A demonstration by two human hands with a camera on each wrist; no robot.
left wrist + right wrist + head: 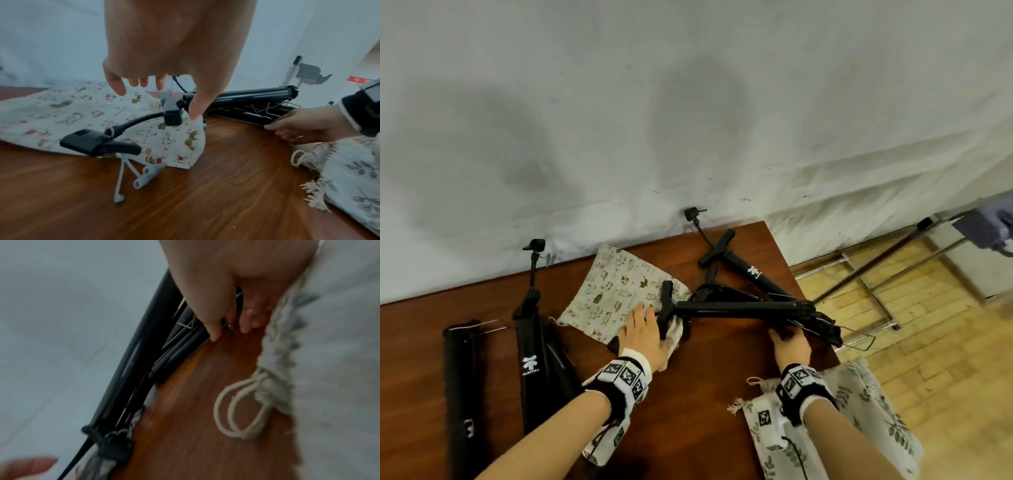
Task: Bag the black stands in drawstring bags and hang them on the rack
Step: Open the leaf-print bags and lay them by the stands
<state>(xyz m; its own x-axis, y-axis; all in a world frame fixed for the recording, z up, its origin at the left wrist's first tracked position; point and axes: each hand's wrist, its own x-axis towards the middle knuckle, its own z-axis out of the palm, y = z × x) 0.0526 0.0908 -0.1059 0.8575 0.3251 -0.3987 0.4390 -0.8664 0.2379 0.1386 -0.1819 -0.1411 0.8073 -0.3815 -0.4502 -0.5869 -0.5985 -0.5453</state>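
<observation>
A black stand (739, 306) lies across the brown table (705, 394), its T-shaped head (171, 112) at the mouth of a cat-print drawstring bag (616, 291). My left hand (650, 325) hovers over that bag's mouth with relaxed fingers (118, 86), thumb next to the stand's head, gripping nothing. My right hand (787, 337) grips the stand's other end (185, 340) near the table's right edge. A gooseneck with a black clamp head (98, 142) lies on the bag. A second stand (755, 275) lies diagonally behind.
Two more black stands (460, 394) (534, 342) lie at the left. A leaf-print drawstring bag (859, 428) lies at the front right under my right wrist, its cord loop (236, 410) beside it. A metal rack frame (866, 274) stands on the floor to the right. A wall runs close behind.
</observation>
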